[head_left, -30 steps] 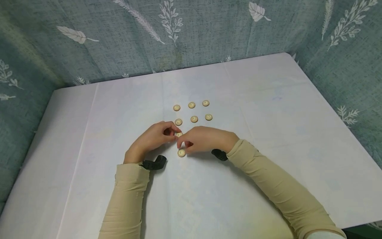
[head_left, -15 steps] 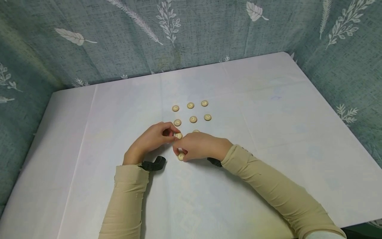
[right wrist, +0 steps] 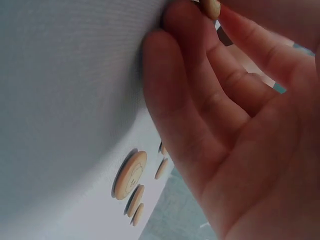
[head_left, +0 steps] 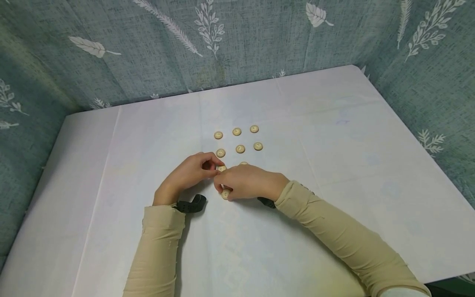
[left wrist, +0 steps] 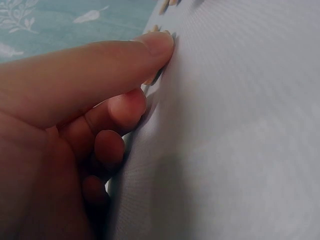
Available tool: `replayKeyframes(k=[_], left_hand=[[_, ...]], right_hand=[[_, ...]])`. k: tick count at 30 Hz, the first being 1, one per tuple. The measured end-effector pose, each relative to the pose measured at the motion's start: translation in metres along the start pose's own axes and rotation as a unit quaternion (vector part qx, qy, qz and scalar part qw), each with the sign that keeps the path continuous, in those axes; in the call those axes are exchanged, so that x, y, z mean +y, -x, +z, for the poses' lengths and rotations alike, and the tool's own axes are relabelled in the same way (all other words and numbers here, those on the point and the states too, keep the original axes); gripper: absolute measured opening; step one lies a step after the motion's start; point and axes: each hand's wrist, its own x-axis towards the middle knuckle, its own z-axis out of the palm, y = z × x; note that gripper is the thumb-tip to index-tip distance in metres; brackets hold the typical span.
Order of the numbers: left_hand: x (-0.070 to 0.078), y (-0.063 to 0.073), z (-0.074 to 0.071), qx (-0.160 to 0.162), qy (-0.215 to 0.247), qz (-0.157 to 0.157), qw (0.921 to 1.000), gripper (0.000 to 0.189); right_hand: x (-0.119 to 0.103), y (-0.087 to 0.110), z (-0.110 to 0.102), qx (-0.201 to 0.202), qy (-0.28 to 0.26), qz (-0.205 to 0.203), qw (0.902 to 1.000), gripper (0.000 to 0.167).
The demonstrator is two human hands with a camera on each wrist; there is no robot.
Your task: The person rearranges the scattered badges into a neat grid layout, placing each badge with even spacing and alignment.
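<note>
My left hand (head_left: 191, 173) pinches a round tan wooden button (head_left: 222, 168) between thumb and index finger, low over the white table. The left wrist view shows the thumb mostly covering this button. Just nearer to me, my right hand (head_left: 252, 181) grips another such button (head_left: 225, 194), which peeks out at its fingertips. In the right wrist view that button's edge (right wrist: 212, 9) shows between the fingers at the top. Behind the right hand, one more button (head_left: 243, 163) is partly hidden by the knuckles. The two hands overlap slightly in the head view.
Beyond the hands, several matching buttons lie in two rows of three, a near row with a middle button (head_left: 240, 149) and a far row with a middle button (head_left: 236, 131). The white-covered table (head_left: 334, 165) ends at a green leaf-patterned curtain (head_left: 252, 37).
My right hand has moved slightly toward me and left, closing round the nearest button and uncovering part of a button behind it. The left hand stays at its button.
</note>
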Motion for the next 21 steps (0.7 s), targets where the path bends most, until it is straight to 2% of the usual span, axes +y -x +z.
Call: replayKeyframes(k=[8,15,21], left_hand=[[0.0013,0.0001,0.0008,0.000,0.003,-0.001,1.0000,0.013],[0.0020,0.0002,0.0003,0.004,0.007,-0.003,1.0000,0.014],[0.0026,0.0010,-0.0007,0.004,0.005,0.000,1.0000,0.015]], right_hand=[[0.0011,0.0019,-0.0016,-0.019,-0.034,-0.023,0.9990,0.010],[0.0000,0.0032,-0.0046,-0.034,-0.032,-0.046,0.9979,0.014],[0.0030,0.0048,-0.0090,-0.034,-0.054,-0.047,0.9969,0.012]])
